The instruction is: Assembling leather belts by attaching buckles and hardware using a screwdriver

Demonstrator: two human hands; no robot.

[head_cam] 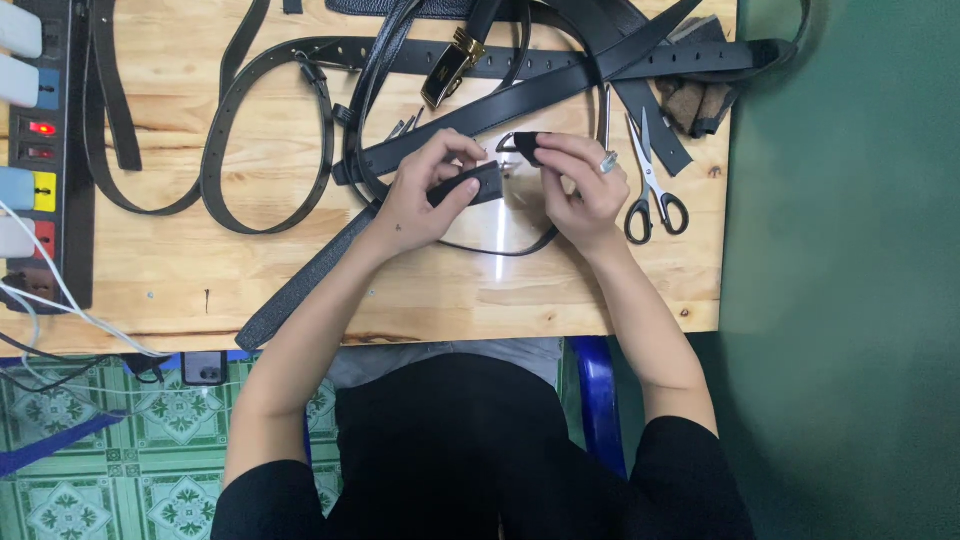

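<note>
Both hands closed on one black belt strap (478, 184) over the table (440, 290): left hand (425, 200) pinching the strap end, right hand (580, 185) gripping the small buckle piece (520, 146). Looks light, flexible, smooth; best pinched near the end. Scissors (652, 195) just right.
</note>
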